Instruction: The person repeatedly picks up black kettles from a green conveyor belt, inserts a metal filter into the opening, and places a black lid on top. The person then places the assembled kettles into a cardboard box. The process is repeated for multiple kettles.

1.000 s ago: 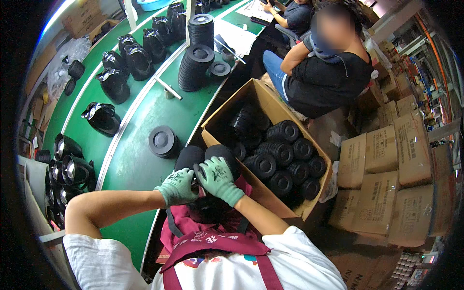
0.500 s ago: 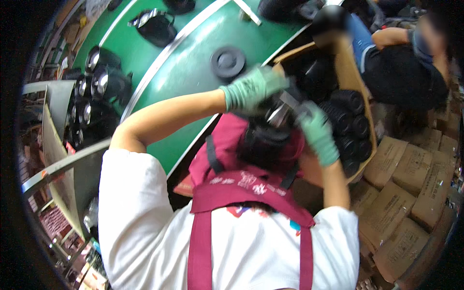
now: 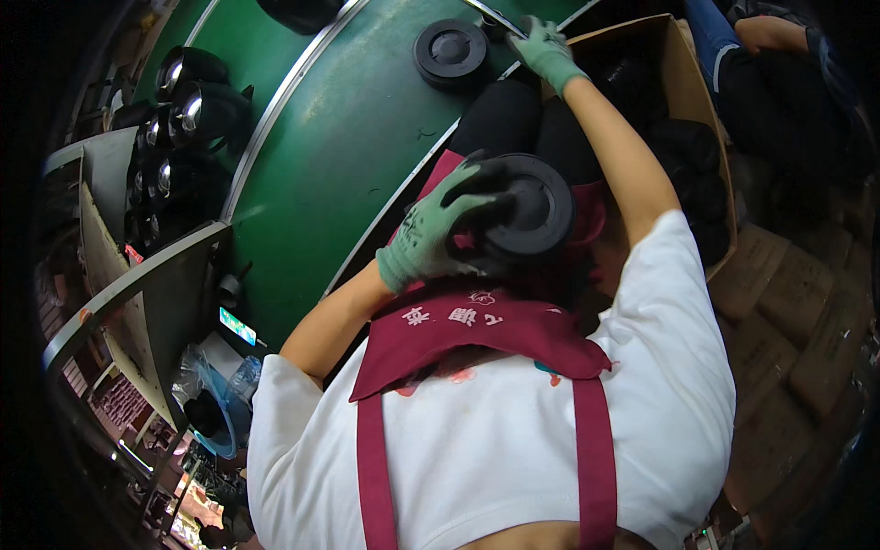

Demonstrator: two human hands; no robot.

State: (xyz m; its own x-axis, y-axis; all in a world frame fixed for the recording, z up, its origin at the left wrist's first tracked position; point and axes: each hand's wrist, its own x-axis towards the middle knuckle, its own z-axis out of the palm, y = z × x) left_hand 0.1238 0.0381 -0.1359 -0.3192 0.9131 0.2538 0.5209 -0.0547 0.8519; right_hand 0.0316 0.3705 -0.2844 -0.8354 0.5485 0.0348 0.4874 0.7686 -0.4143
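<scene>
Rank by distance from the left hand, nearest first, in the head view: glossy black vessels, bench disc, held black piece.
1. Held black piece: in the left hand.
2. Bench disc: ahead, on the green bench.
3. Glossy black vessels: far left.

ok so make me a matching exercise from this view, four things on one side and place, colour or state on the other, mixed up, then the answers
Things
1 left hand
2 right hand
3 apron
4 cardboard box

Places, colours, states
a open-topped, on the person's right
b near the green table's edge, by a thin rod
c maroon
d gripping a round black part

Pairs: 1-d, 2-b, 3-c, 4-a
</scene>
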